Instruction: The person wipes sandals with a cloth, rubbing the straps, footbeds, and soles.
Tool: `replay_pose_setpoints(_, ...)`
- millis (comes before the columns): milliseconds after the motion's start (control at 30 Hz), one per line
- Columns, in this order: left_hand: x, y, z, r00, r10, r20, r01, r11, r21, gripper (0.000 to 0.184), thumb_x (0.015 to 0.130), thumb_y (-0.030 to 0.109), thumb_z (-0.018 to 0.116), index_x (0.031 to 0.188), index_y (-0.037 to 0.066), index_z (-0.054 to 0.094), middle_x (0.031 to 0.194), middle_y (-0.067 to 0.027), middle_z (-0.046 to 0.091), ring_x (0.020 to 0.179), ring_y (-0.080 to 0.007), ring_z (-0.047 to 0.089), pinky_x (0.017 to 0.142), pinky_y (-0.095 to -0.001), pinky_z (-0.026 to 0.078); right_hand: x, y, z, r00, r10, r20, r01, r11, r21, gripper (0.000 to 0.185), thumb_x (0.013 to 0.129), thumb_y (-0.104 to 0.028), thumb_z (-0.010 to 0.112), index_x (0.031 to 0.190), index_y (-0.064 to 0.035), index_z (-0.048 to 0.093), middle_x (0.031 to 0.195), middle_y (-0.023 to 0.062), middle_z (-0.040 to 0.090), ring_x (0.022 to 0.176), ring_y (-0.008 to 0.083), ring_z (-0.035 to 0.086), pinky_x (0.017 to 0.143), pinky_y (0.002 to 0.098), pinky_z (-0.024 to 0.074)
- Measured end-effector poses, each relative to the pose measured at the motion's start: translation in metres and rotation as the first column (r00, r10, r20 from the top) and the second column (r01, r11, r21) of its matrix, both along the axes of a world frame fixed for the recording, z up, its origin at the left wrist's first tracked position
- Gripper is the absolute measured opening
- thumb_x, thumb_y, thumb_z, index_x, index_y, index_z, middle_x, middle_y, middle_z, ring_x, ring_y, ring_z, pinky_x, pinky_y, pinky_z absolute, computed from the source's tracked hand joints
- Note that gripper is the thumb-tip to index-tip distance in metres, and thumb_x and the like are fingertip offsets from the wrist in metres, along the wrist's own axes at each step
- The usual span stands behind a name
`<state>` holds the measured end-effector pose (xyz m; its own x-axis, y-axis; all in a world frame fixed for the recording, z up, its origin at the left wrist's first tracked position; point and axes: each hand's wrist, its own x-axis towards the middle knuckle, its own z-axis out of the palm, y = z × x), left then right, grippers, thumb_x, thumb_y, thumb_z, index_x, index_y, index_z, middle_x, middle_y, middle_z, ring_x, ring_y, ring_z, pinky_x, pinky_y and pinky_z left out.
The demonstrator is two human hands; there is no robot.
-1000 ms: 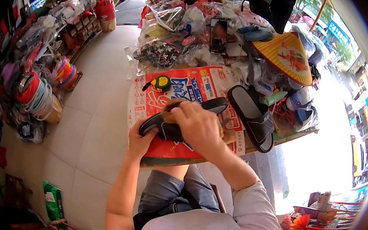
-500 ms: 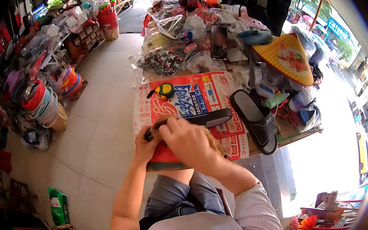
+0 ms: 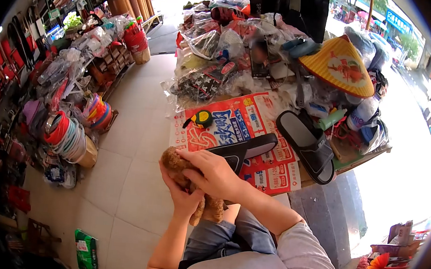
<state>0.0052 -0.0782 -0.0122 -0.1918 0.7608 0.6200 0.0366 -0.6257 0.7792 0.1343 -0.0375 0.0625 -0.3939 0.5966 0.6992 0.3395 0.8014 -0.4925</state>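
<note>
A fuzzy brown plush-like item [image 3: 174,162] is between my two hands at the near left edge of the table, with shaggy ends [image 3: 213,210] hanging below. My left hand [image 3: 182,198] wraps it from the left and below. From the right, my right hand [image 3: 213,174] presses on its top, fingers bent over it. Just beyond my right hand a black slide sandal [image 3: 239,151] lies on the red printed sheet [image 3: 210,136], partly hidden by that hand. A second black sandal [image 3: 306,141] lies to the right. The yellow and black tape measure [image 3: 202,119] rests on the sheet.
Plastic-wrapped goods [image 3: 204,78] and a phone [image 3: 260,57] cover the table's far part. A yellow conical hat [image 3: 340,66] and a green bottle [image 3: 332,119] are at the right. Baskets [image 3: 68,135] and more goods stand along the left. A green packet [image 3: 86,251] lies on the floor.
The brown item has moved off the sandal toward my body, and my left hand has let go of the sandal and now holds the item. The view has shifted.
</note>
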Motion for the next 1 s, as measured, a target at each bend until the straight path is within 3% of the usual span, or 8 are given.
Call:
replay_pose_setpoints(67,0.002,-0.002,-0.005,0.998,0.030,-0.050,-0.034,0.996,-0.076,0.095,0.086,0.005,0.071,0.155,0.006,0.006,0.149,-0.0151,0.036,0.140,-0.0262,0.036,0.115,-0.0414,0.031,0.018,0.001,0.008,0.945,0.246,-0.217,-0.308,0.891,-0.333,0.045,0.084,-0.012,0.070,0.127,-0.0009,0.059,0.122,0.0180,0.062,0.105,0.0343,0.064,0.090,0.0389,0.0523)
replay_pose_setpoints(133,-0.002,0.008,-0.015,0.991,0.031,-0.133,-0.041,0.996,-0.075,0.088,0.086,0.004,0.071,0.154,0.005,0.014,0.148,-0.0159,0.036,0.138,-0.0255,0.037,0.114,-0.0396,0.033,0.032,0.004,-0.001,0.931,0.255,-0.261,-0.332,0.889,-0.316,0.048,0.083,-0.013,0.070,0.128,-0.0016,0.058,0.124,0.0170,0.062,0.109,0.0329,0.062,0.092,0.0396,0.0494)
replay_pose_setpoints(200,-0.010,0.016,-0.013,0.956,0.135,-0.262,-0.139,0.990,0.005,0.076,0.089,0.002,0.068,0.151,0.003,0.024,0.144,-0.0157,0.043,0.132,-0.0246,0.046,0.110,-0.0370,0.039,0.051,0.012,-0.003,0.995,-0.096,-0.013,0.096,0.961,0.258,0.054,0.081,-0.021,0.073,0.130,-0.0071,0.058,0.121,0.0116,0.063,0.113,0.0301,0.059,0.094,0.0423,0.0445)
replay_pose_setpoints(300,-0.022,0.029,0.010,0.945,0.326,0.000,-0.326,0.944,0.057,0.058,0.096,0.002,0.061,0.147,0.002,0.033,0.134,-0.0127,0.054,0.113,-0.0211,0.059,0.098,-0.0325,0.049,0.079,0.019,-0.023,0.933,-0.339,0.120,0.306,0.923,0.232,0.054,0.079,-0.039,0.073,0.123,-0.0089,0.063,0.119,0.0093,0.063,0.113,0.0285,0.055,0.102,0.0455,0.0344)
replay_pose_setpoints(400,-0.022,0.033,0.054,0.807,0.482,-0.342,-0.421,0.875,0.240,0.058,0.086,-0.004,0.059,0.142,0.003,0.045,0.132,-0.0154,0.056,0.121,-0.0270,0.055,0.105,-0.0392,0.043,0.083,0.017,-0.045,0.920,-0.379,0.104,0.341,0.901,0.268,0.057,0.079,-0.049,0.070,0.121,-0.0094,0.065,0.117,0.0087,0.063,0.112,0.0286,0.055,0.103,0.0465,0.0322)
replay_pose_setpoints(500,-0.006,0.035,0.049,0.757,0.172,-0.630,-0.136,0.985,0.104,0.052,0.077,0.007,0.059,0.129,0.002,0.056,0.126,-0.0217,0.056,0.120,-0.0405,0.053,0.104,-0.0454,0.041,0.083,0.017,-0.050,0.918,-0.393,0.056,0.360,0.885,0.296,0.059,0.079,-0.054,0.069,0.118,-0.0100,0.067,0.115,0.0080,0.063,0.109,0.0284,0.055,0.103,0.0471,0.0312)
replay_pose_setpoints(600,-0.021,0.037,0.015,0.725,0.419,-0.547,-0.351,0.908,0.229,0.042,0.081,0.004,0.061,0.122,0.004,0.061,0.120,-0.0230,0.059,0.111,-0.0422,0.057,0.095,-0.0457,0.047,0.080,0.020,-0.054,0.914,-0.404,0.036,0.379,0.882,0.279,0.059,0.077,-0.055,0.069,0.116,-0.0108,0.068,0.112,0.0074,0.063,0.108,0.0279,0.055,0.103,0.0472,0.0311)
replay_pose_setpoints(1000,-0.051,0.016,0.020,0.876,0.239,-0.419,-0.292,0.954,-0.067,0.034,0.086,0.003,0.061,0.120,0.003,0.059,0.120,-0.0189,0.060,0.107,-0.0362,0.059,0.093,-0.0407,0.047,0.078,0.020,-0.056,0.903,-0.430,0.019,0.412,0.877,0.247,0.058,0.075,-0.053,0.070,0.115,-0.0115,0.069,0.111,0.0068,0.063,0.107,0.0280,0.055,0.102,0.0475,0.0309)
